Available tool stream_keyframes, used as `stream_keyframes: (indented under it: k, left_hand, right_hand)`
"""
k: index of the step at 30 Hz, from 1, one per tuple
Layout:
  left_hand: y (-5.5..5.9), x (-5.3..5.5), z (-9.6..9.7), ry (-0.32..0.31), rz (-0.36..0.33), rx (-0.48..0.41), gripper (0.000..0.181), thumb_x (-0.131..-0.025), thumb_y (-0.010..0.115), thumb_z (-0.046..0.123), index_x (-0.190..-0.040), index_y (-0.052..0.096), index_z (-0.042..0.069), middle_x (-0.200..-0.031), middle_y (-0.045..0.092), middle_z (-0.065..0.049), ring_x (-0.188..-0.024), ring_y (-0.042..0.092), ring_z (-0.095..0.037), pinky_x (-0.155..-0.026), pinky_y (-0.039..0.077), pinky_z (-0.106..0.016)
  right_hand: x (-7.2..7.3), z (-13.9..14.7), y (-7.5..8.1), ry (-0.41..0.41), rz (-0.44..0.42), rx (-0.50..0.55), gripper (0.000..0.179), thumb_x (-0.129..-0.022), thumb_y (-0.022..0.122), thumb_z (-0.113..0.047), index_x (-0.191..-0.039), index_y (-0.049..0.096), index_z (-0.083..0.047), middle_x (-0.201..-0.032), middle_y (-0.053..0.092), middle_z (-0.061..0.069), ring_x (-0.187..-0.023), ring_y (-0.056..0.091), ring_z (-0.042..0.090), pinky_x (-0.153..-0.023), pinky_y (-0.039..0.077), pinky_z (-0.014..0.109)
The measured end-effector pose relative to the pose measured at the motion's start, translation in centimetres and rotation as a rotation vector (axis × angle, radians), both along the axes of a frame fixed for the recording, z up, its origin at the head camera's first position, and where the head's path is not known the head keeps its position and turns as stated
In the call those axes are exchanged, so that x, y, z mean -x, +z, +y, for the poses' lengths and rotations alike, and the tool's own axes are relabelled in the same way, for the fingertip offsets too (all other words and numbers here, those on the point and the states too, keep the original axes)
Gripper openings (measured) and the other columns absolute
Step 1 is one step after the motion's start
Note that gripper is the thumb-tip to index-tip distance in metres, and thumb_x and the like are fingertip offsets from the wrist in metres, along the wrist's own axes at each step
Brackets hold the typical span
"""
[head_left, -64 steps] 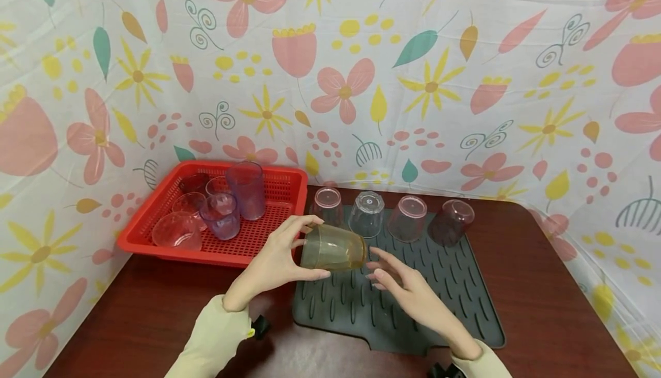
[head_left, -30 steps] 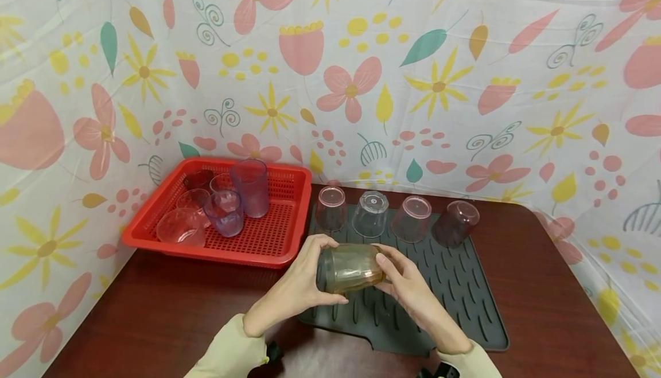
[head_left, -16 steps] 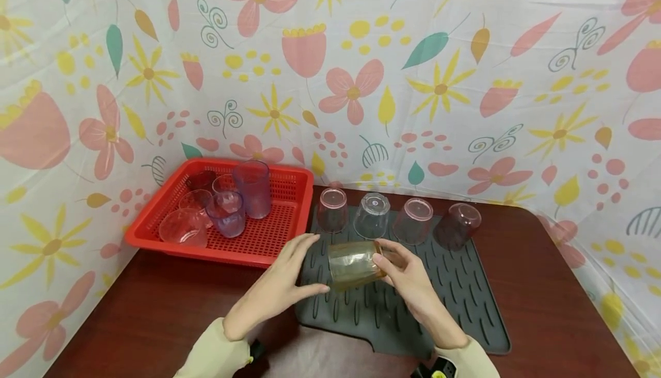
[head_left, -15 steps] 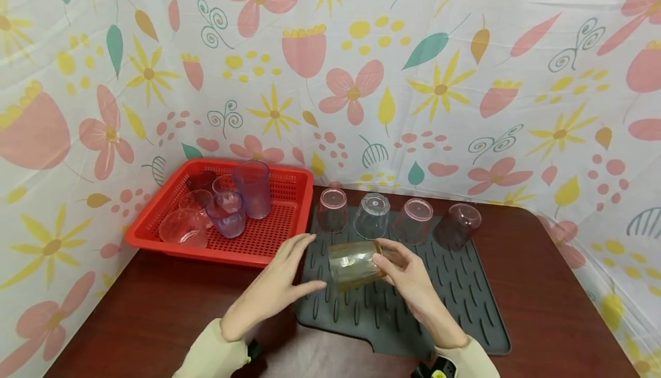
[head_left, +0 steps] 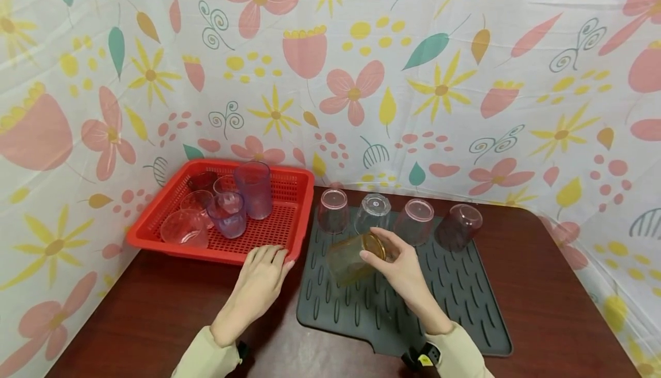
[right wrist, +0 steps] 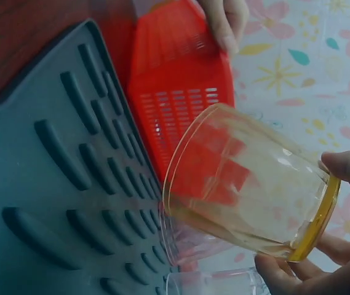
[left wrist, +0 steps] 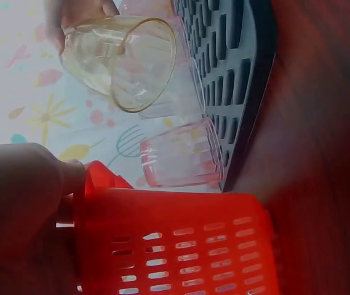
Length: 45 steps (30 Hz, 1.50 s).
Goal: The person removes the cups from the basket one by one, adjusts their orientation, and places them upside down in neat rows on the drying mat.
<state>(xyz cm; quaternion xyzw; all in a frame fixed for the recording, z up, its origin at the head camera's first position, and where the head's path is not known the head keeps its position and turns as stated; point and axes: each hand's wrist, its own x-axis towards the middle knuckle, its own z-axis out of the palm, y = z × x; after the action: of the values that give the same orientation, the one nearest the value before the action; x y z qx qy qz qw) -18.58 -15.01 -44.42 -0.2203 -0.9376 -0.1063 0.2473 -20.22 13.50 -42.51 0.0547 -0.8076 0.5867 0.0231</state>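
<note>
My right hand grips an amber drinking glass by its base, thumb on the near side and fingers behind. The glass is tilted above the grey drying mat, its mouth facing left and down; in the right wrist view the amber glass looks see-through. My left hand is at the front right corner of the red basket, its fingers bent over the rim. In the left wrist view, the left hand touches the basket rim; its other fingertips are partly hidden.
Upside down along the mat's back edge stand a pinkish glass, a clear glass, another pink-tinted glass and a dark purple glass. The basket holds several glasses, including a tall purple tumbler. A floral curtain hangs behind.
The amber glass has passed from my left hand to my right, and its mouth has tipped lower. My left hand let go and moved left to the basket's rim.
</note>
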Motion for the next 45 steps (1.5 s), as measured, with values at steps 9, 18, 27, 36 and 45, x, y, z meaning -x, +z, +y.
stream_keyframes:
  k: [9, 18, 27, 36, 45]
  left_hand:
    - [-0.4, 0.1, 0.1, 0.017, -0.023, 0.018, 0.017, -0.097, 0.057, 0.024, -0.091, 0.057, 0.008, -0.082, 0.057, -0.007, -0.086, 0.054, -0.026, -0.08, 0.041, -0.038]
    - [-0.9, 0.3, 0.0, 0.001, -0.024, -0.01, 0.016, -0.097, 0.057, 0.023, -0.094, 0.057, 0.007, -0.082, 0.054, -0.006, -0.083, 0.05, -0.025, -0.077, 0.036, -0.036]
    - [-1.4, 0.4, 0.1, 0.002, 0.029, -0.003, 0.016, -0.096, 0.056, 0.023, -0.09, 0.054, 0.008, -0.081, 0.052, -0.007, -0.081, 0.049, -0.026, -0.076, 0.036, -0.037]
    - [-1.4, 0.5, 0.1, 0.008, 0.049, -0.008, 0.018, -0.097, 0.054, 0.023, -0.087, 0.051, 0.009, -0.078, 0.051, -0.007, -0.078, 0.048, -0.026, -0.075, 0.036, -0.037]
    - [-1.5, 0.6, 0.1, 0.017, 0.049, 0.004, 0.018, -0.096, 0.055, 0.023, -0.086, 0.05, 0.009, -0.078, 0.051, -0.006, -0.079, 0.048, -0.026, -0.076, 0.037, -0.037]
  right_hand:
    - [0.9, -0.7, -0.3, -0.022, 0.075, -0.112, 0.052, -0.083, 0.077, -0.029, -0.131, 0.059, -0.022, -0.128, 0.062, 0.007, -0.105, 0.061, 0.024, -0.084, 0.05, 0.035]
    - [1.8, -1.5, -0.9, -0.019, 0.111, -0.16, 0.056, -0.08, 0.079, -0.029, -0.132, 0.059, -0.023, -0.136, 0.056, 0.006, -0.124, 0.053, 0.028, -0.098, 0.046, 0.051]
    - [2.4, -2.9, -0.5, -0.028, 0.137, -0.185, 0.056, -0.079, 0.08, -0.023, -0.131, 0.061, -0.021, -0.134, 0.057, 0.007, -0.116, 0.058, 0.028, -0.091, 0.05, 0.049]
    - [3.2, -4.2, -1.2, -0.016, 0.193, -0.216, 0.055, -0.077, 0.081, -0.02, -0.128, 0.062, -0.019, -0.134, 0.058, 0.007, -0.118, 0.058, 0.028, -0.091, 0.051, 0.047]
    - [4.0, -5.5, -1.6, -0.029, 0.305, -0.268, 0.055, -0.073, 0.083, -0.015, -0.125, 0.065, -0.014, -0.128, 0.06, 0.011, -0.117, 0.058, 0.031, -0.093, 0.049, 0.051]
